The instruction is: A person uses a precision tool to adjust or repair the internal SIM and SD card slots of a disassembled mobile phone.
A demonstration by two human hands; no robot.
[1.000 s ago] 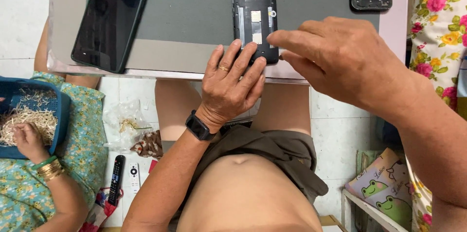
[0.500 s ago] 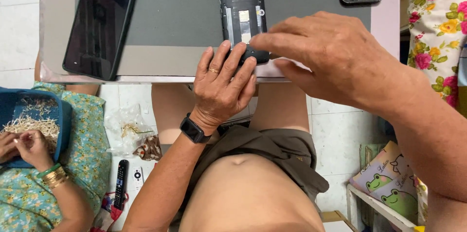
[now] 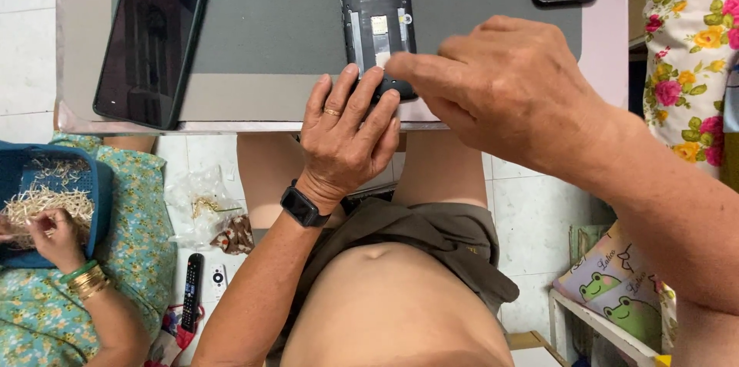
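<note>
- Pinning the opened phone (image 3: pixel 376 16) at the worktop's (image 3: pixel 254 101) near edge, left hand (image 3: pixel 344 140) has fingers spread flat.
- Right hand (image 3: pixel 504 90) pinches its fingertips over the phone's lower end; can't tell if it's holding anything.
- Slip there and the phone could slide off the edge.

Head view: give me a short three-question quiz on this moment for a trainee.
1. True or false: the opened phone lies with its back cover off.
2. Which hand wears the black wristband: A left, B right?
3. Fill in: the large intact phone lies screen-____ on the grey mat.

Key:
1. True; its insides show.
2. A; the left hand presses the opened phone's near end, and the right hand pinches at its lower part.
3. up.
</note>
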